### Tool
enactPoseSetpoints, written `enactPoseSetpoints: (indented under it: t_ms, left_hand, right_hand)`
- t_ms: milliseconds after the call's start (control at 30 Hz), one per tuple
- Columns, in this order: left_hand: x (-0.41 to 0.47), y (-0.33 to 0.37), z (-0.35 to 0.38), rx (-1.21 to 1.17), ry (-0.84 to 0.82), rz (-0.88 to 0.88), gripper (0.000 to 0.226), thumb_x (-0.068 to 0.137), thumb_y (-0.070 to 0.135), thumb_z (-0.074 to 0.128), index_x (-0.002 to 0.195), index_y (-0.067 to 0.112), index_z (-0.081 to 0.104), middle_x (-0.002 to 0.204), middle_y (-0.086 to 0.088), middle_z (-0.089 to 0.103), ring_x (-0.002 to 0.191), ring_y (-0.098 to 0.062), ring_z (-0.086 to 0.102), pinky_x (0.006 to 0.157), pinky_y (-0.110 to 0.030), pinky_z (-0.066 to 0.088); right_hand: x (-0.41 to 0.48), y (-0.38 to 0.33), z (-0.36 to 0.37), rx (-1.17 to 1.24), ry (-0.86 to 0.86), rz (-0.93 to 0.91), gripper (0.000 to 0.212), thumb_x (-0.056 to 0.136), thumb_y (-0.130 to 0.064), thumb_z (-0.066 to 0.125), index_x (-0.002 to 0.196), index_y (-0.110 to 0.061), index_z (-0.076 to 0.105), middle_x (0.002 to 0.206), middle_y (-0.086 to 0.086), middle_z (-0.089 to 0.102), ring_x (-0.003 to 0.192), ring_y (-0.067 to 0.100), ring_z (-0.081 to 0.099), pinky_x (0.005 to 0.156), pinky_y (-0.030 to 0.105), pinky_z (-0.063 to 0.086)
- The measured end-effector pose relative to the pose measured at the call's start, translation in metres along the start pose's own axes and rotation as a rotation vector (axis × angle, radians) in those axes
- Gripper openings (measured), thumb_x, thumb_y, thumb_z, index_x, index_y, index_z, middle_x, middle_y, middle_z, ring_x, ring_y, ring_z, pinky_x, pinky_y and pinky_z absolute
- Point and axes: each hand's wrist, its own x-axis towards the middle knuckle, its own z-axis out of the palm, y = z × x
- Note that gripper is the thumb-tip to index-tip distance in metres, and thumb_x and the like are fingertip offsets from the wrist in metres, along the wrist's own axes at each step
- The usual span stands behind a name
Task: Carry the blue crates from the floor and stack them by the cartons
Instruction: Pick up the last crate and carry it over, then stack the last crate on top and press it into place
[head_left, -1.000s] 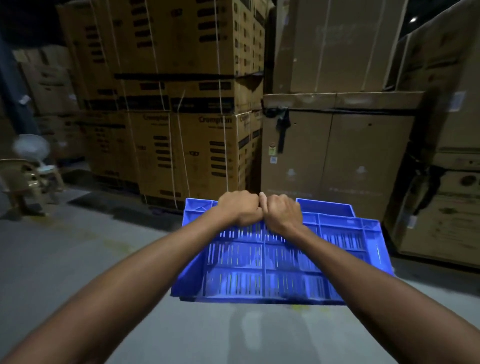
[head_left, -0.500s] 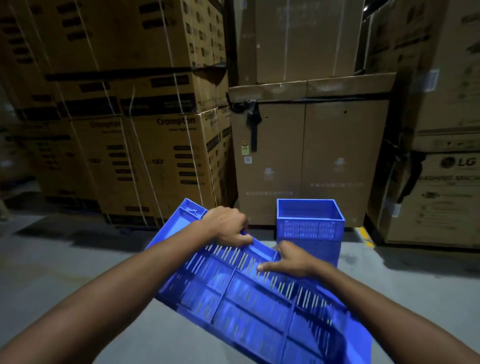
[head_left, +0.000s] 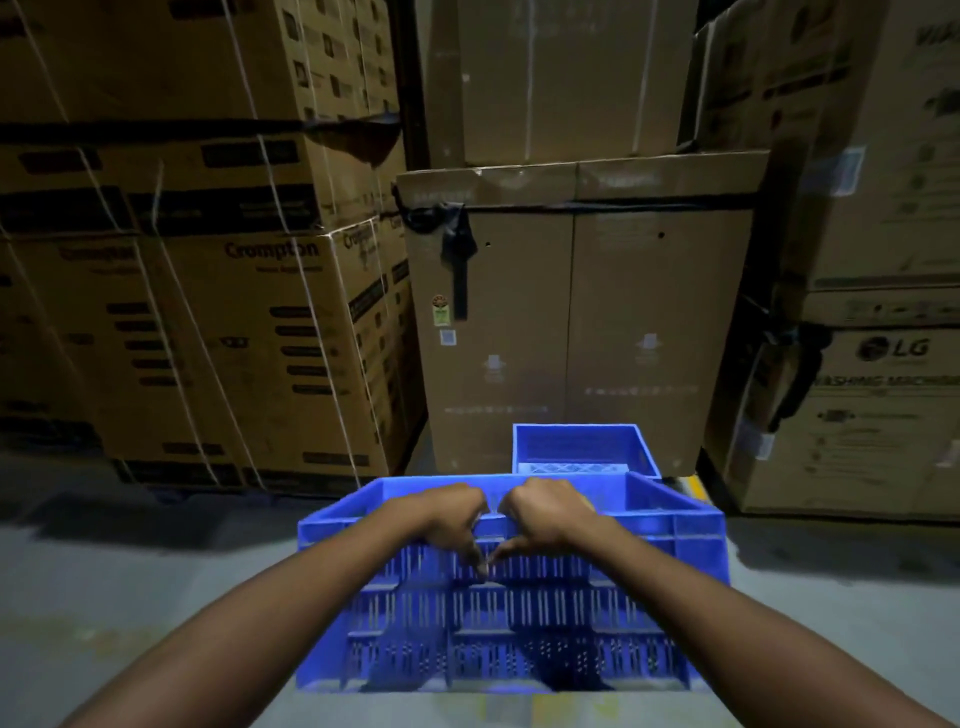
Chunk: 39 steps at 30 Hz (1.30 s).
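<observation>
Biggest thing first: the wall of tall brown cardboard cartons (head_left: 576, 322) fills the whole upper half of the frame, strapped stacks on the upper left, a plain one dead centre, LG-printed ones on the right. Below them the grey concrete floor (head_left: 130, 582) runs across the bottom. Then the big blue slotted plastic crate (head_left: 511, 618) being carried sits lower centre, its long axis running left to right across the frame, open top facing up and its vented near wall facing the camera. Straight past its far rim, just above centre-right of it in the picture, is a smaller-looking blue plastic crate (head_left: 582, 449) parked on the floor right up against the foot of the middle carton. That's the relation that matters imo: the target crate lies directly ahead of the hands and a touch to the right, so the carried one needs to go forward and slightly rightward, then down onto it. I can't tell from here whether the long axes line up, the far one looks end-on, so a turn might be needed. Both hands are on the near top rim, side by side and almost touching: left hand (head_left: 454, 519) curled over the edge, right hand (head_left: 545, 514) the same, fingers clamped on the rim. Right one's marginally nearer the target.
</observation>
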Motion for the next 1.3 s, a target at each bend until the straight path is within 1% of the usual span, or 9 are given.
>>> enactPoseSetpoints:
  t_ms: [200, 400, 500, 633, 767, 900, 1000, 1133, 1300]
  left_hand:
    - [0.086, -0.028, -0.047, -0.051, 0.004, 0.114, 0.042, 0.061, 0.040, 0.087, 0.091, 0.013, 0.074, 0.088, -0.003, 0.075, 0.080, -0.018, 0.068, 0.071, -0.033, 0.056]
    - [0.175, -0.073, -0.074, 0.063, 0.022, 0.164, 0.041, 0.064, 0.041, 0.085, 0.085, 0.008, 0.071, 0.080, -0.009, 0.072, 0.070, -0.022, 0.062, 0.064, -0.031, 0.051]
    - [0.213, -0.103, -0.094, 0.105, 0.063, 0.153, 0.044, 0.066, 0.045, 0.083, 0.089, 0.010, 0.069, 0.089, -0.010, 0.070, 0.080, -0.026, 0.063, 0.065, -0.032, 0.048]
    - [0.265, -0.138, -0.112, 0.185, 0.126, 0.174, 0.050, 0.064, 0.051, 0.082, 0.088, 0.012, 0.063, 0.094, -0.012, 0.068, 0.089, -0.031, 0.063, 0.068, -0.037, 0.052]
    - [0.310, -0.151, -0.117, 0.268, 0.147, 0.169, 0.040, 0.072, 0.043, 0.079, 0.093, 0.012, 0.062, 0.102, -0.014, 0.066, 0.094, -0.035, 0.063, 0.072, -0.039, 0.048]
    - [0.353, -0.167, -0.120, 0.243, 0.136, 0.104, 0.041, 0.076, 0.040, 0.077, 0.101, 0.012, 0.062, 0.110, -0.016, 0.064, 0.101, -0.036, 0.062, 0.078, -0.042, 0.049]
    - [0.388, -0.175, -0.123, 0.190, 0.057, 0.036, 0.040, 0.074, 0.043, 0.078, 0.092, 0.012, 0.061, 0.106, -0.014, 0.065, 0.095, -0.034, 0.063, 0.074, -0.041, 0.050]
    - [0.433, -0.176, -0.110, 0.162, 0.003, -0.029, 0.033, 0.077, 0.034, 0.076, 0.096, 0.011, 0.062, 0.099, -0.012, 0.064, 0.089, -0.032, 0.063, 0.069, -0.041, 0.051]
    - [0.483, -0.187, -0.089, 0.155, 0.065, -0.101, 0.027, 0.079, 0.026, 0.069, 0.101, 0.012, 0.062, 0.112, -0.017, 0.062, 0.103, -0.038, 0.060, 0.085, -0.043, 0.050]
  right_hand:
    - [0.049, 0.087, -0.009, 0.196, -0.254, 0.294, 0.059, 0.054, -0.067, 0.081, 0.072, -0.016, 0.059, 0.073, 0.000, 0.066, 0.076, 0.023, 0.063, 0.061, 0.033, 0.048]
    - [0.130, 0.143, 0.021, 0.262, -0.173, 0.356, 0.052, 0.059, -0.057, 0.083, 0.072, -0.012, 0.063, 0.062, -0.002, 0.062, 0.072, 0.023, 0.065, 0.069, 0.039, 0.056]
    - [0.176, 0.160, 0.020, 0.221, -0.150, 0.414, 0.057, 0.061, -0.060, 0.081, 0.084, -0.010, 0.063, 0.075, 0.002, 0.062, 0.081, 0.027, 0.062, 0.070, 0.036, 0.052]
    - [0.218, 0.192, 0.018, 0.308, -0.240, 0.521, 0.058, 0.060, -0.063, 0.081, 0.088, -0.015, 0.064, 0.091, 0.002, 0.066, 0.086, 0.023, 0.063, 0.074, 0.033, 0.051]
    - [0.244, 0.214, 0.040, 0.272, -0.184, 0.602, 0.049, 0.070, -0.059, 0.075, 0.091, -0.020, 0.054, 0.108, 0.008, 0.065, 0.097, 0.026, 0.062, 0.073, 0.033, 0.047]
    - [0.278, 0.240, 0.046, 0.173, -0.090, 0.568, 0.044, 0.075, -0.056, 0.071, 0.094, -0.017, 0.062, 0.103, 0.010, 0.067, 0.097, 0.031, 0.064, 0.074, 0.037, 0.048]
    - [0.305, 0.267, 0.050, 0.108, -0.076, 0.490, 0.039, 0.077, -0.053, 0.070, 0.090, -0.017, 0.063, 0.097, 0.009, 0.067, 0.093, 0.032, 0.064, 0.071, 0.038, 0.047]
    - [0.334, 0.307, 0.070, 0.063, -0.087, 0.404, 0.035, 0.079, -0.048, 0.071, 0.092, -0.016, 0.067, 0.091, 0.008, 0.069, 0.089, 0.030, 0.066, 0.070, 0.037, 0.047]
    - [0.371, 0.347, 0.108, 0.079, -0.081, 0.352, 0.033, 0.082, -0.045, 0.065, 0.099, -0.017, 0.066, 0.104, 0.011, 0.069, 0.100, 0.032, 0.064, 0.081, 0.038, 0.049]
